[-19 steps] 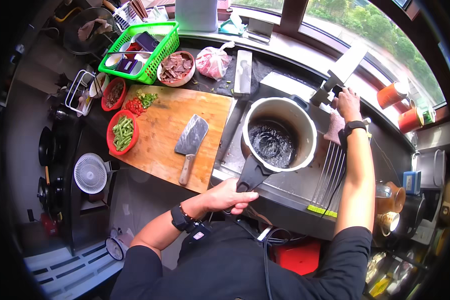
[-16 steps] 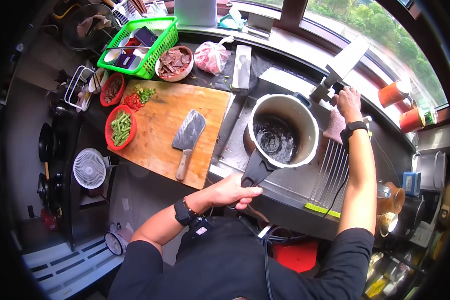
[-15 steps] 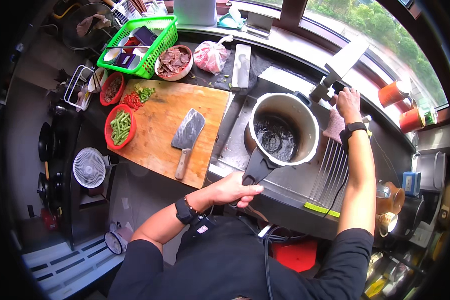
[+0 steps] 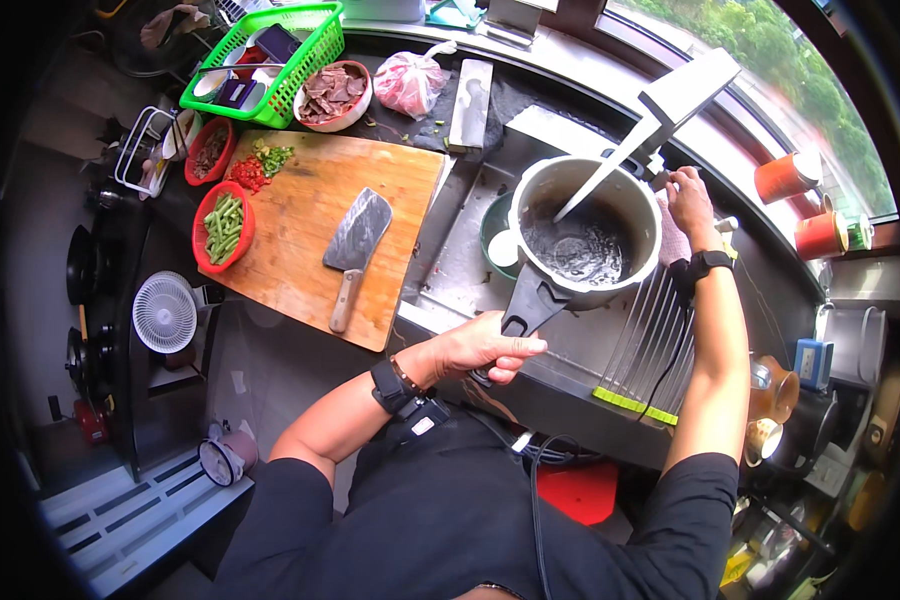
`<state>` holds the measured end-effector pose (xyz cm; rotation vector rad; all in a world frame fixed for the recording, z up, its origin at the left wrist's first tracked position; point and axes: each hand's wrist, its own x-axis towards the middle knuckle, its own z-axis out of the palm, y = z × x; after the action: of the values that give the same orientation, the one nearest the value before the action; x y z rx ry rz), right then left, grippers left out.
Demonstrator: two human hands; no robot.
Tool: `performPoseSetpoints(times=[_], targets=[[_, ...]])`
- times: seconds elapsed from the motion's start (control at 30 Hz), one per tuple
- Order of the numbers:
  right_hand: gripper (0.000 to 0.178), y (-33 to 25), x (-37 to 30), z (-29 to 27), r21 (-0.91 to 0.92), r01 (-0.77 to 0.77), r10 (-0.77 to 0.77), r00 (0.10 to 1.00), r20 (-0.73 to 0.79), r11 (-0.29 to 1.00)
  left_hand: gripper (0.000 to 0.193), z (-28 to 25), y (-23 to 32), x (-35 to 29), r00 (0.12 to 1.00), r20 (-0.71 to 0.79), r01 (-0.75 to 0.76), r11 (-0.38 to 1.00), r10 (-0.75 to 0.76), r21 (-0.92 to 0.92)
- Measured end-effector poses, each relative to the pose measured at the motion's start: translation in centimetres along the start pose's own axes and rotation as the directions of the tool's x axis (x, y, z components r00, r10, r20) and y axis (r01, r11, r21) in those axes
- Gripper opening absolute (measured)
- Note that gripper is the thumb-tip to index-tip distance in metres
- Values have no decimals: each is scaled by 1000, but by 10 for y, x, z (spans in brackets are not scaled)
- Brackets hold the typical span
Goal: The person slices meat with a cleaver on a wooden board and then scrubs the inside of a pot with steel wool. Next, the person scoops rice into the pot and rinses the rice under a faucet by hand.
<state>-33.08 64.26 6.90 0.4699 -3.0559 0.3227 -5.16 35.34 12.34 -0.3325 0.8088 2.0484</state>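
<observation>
My left hand (image 4: 490, 348) grips the black handle of a deep metal pot (image 4: 653, 215), tilted slightly over the sink (image 4: 450, 270). A white stream of water (image 4: 610, 170) runs from the faucet (image 4: 692, 85) into the pot, where liquid ripples over the dark bottom. At the faucet's base, my right hand (image 4: 688, 205) has its fingers curled at the faucet handle (image 4: 660, 180), partly hiding it. A pinkish cloth (image 4: 673, 238) hangs beside that hand. Left of the pot, a green bowl (image 4: 492, 225) with something white in it shows partly from behind the pot.
A cleaver (image 4: 358, 235) lies on the wooden cutting board (image 4: 300, 230). Bowls of green beans (image 4: 224, 228) and sliced meat (image 4: 333, 95) stand around it, near a green basket (image 4: 315, 50). A wire rack (image 4: 650, 340) spans the sink's right side. Red cans (image 4: 788, 178) stand by the window.
Water has begun to run from the faucet into the pot. The pot has shifted slightly right and up in view, uncovering part of the green bowl. Both hands keep their places.
</observation>
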Motion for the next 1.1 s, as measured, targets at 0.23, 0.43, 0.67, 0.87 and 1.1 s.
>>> performPoseSetpoints(times=[0.23, 0.43, 0.67, 0.87, 1.1], targets=[[35, 13, -10, 8, -45, 0, -8, 986, -166, 999, 20, -5, -2, 12, 987, 156, 48, 996, -36, -72], [48, 38, 1, 19, 120, 1, 29, 968, -249, 993, 19, -1, 3, 16, 985, 165, 53, 998, -49, -19], [40, 66, 22, 31, 380, -169, 235, 963, -135, 910, 19, -6, 1, 3, 985, 129, 108, 994, -111, 30], [18, 61, 22, 28, 683, -234, 247, 966, 81, 691, 20, -10, -6, 0, 992, 102, 68, 996, -74, 58], [21, 55, 23, 11, 661, -344, 265, 939, 221, 667, 23, -21, -2, 8, 997, 21, -75, 970, 72, 233]])
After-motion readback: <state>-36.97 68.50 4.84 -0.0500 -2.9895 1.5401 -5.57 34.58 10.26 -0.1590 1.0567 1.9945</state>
